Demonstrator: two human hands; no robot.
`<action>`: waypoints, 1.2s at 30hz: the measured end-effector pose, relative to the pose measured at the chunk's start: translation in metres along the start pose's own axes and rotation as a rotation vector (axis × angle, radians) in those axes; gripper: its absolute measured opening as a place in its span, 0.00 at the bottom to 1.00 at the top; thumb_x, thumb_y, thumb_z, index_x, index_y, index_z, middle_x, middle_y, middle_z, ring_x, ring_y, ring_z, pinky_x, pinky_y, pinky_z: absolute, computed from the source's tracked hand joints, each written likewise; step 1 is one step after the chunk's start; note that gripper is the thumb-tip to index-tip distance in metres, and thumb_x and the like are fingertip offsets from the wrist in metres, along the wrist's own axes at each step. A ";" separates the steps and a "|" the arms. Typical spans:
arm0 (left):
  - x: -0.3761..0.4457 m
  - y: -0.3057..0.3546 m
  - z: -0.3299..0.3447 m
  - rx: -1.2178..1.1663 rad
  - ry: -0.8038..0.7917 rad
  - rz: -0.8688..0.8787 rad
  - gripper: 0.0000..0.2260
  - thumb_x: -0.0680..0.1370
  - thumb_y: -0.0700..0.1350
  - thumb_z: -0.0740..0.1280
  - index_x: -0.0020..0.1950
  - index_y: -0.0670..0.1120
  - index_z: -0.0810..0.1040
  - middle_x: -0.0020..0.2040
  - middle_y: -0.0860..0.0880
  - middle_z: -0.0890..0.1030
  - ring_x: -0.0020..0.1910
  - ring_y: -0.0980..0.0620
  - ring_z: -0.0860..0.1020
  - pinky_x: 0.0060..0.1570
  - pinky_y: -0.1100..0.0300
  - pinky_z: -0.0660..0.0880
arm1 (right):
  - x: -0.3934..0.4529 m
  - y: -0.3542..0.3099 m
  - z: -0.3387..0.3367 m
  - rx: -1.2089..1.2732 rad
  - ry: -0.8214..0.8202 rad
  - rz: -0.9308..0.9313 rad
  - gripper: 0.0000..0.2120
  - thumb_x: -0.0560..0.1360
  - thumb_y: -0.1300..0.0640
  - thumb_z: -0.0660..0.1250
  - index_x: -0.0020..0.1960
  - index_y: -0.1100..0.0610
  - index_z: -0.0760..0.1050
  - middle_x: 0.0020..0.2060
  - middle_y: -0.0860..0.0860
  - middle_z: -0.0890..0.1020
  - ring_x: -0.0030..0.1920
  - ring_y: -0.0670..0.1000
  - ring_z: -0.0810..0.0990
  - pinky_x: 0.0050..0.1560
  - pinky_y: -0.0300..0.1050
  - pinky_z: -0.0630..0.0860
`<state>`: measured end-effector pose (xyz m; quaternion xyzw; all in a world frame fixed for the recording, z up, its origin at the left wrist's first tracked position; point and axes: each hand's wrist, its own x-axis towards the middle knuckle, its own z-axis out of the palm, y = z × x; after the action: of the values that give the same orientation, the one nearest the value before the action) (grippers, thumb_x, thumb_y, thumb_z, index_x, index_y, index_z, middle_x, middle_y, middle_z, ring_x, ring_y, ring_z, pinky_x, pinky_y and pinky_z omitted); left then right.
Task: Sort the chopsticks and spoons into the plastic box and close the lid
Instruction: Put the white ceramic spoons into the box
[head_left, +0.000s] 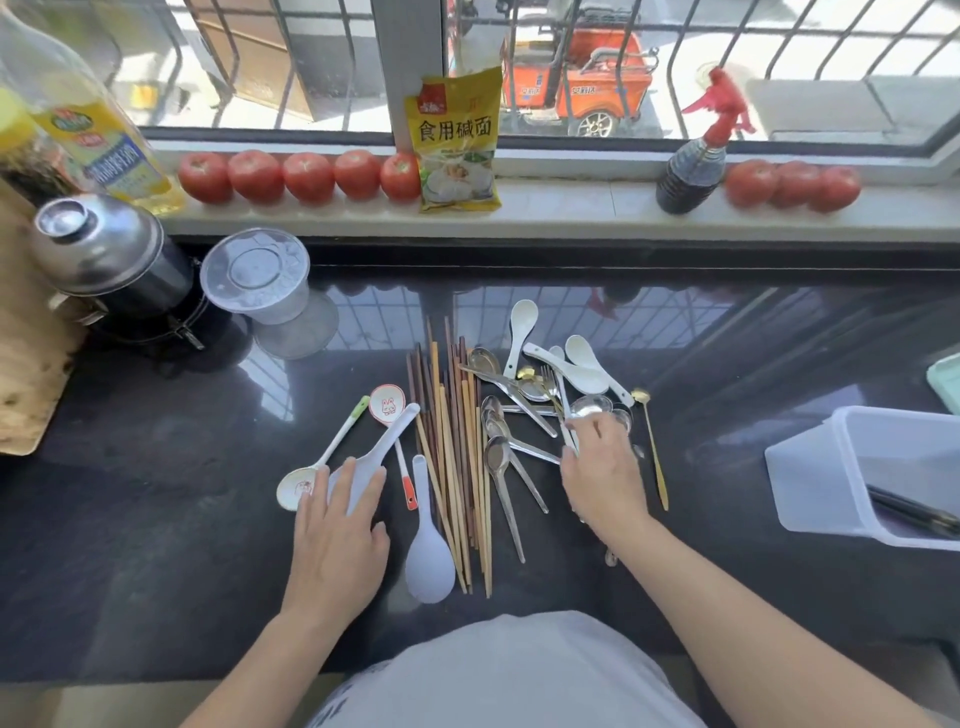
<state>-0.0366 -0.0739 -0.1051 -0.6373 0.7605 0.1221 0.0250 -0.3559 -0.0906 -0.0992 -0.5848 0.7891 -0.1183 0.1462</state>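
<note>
A row of wooden chopsticks (457, 457) lies in the middle of the dark counter. Metal spoons (501, 457) and white ceramic spoons (582, 369) lie in a heap to their right. My right hand (602, 478) pinches the handle of a metal spoon (589, 408) in that heap. My left hand (337, 530) rests with straight fingers on the blade of a white rice paddle (387, 441). A second rice paddle (428, 551) lies beside it. The plastic box (810, 483) stands open at the right with dark chopsticks (914, 512) inside.
Two small patterned spoons (387, 408) lie left of the chopsticks. A thin gold spoon (652, 447) lies right of the heap. A steel pot (104, 254) and a clear lidded tub (257, 275) stand at the back left. Tomatoes (306, 176) and a spray bottle (696, 166) line the sill.
</note>
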 end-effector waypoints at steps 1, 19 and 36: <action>0.000 0.005 -0.002 -0.019 0.016 0.020 0.29 0.73 0.40 0.71 0.75 0.48 0.71 0.77 0.41 0.67 0.77 0.34 0.60 0.73 0.37 0.64 | 0.008 -0.010 0.002 0.017 -0.099 -0.025 0.21 0.80 0.55 0.64 0.71 0.57 0.72 0.68 0.57 0.71 0.69 0.60 0.69 0.68 0.55 0.69; 0.011 0.055 0.009 -0.004 -0.170 0.354 0.31 0.79 0.53 0.65 0.81 0.55 0.59 0.82 0.44 0.60 0.81 0.38 0.56 0.77 0.45 0.61 | 0.063 0.003 -0.023 -0.022 0.130 -0.032 0.10 0.75 0.65 0.68 0.56 0.63 0.78 0.51 0.61 0.78 0.51 0.64 0.76 0.53 0.57 0.74; 0.007 0.061 -0.035 -0.437 -0.081 0.125 0.22 0.82 0.41 0.65 0.76 0.52 0.72 0.76 0.53 0.67 0.76 0.54 0.63 0.73 0.56 0.66 | 0.110 0.036 -0.057 0.276 -0.050 0.520 0.15 0.80 0.55 0.61 0.36 0.58 0.74 0.36 0.55 0.78 0.43 0.60 0.76 0.39 0.49 0.67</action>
<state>-0.0932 -0.0790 -0.0629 -0.5738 0.7523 0.3107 -0.0908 -0.4385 -0.1844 -0.0693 -0.3403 0.8850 -0.1689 0.2693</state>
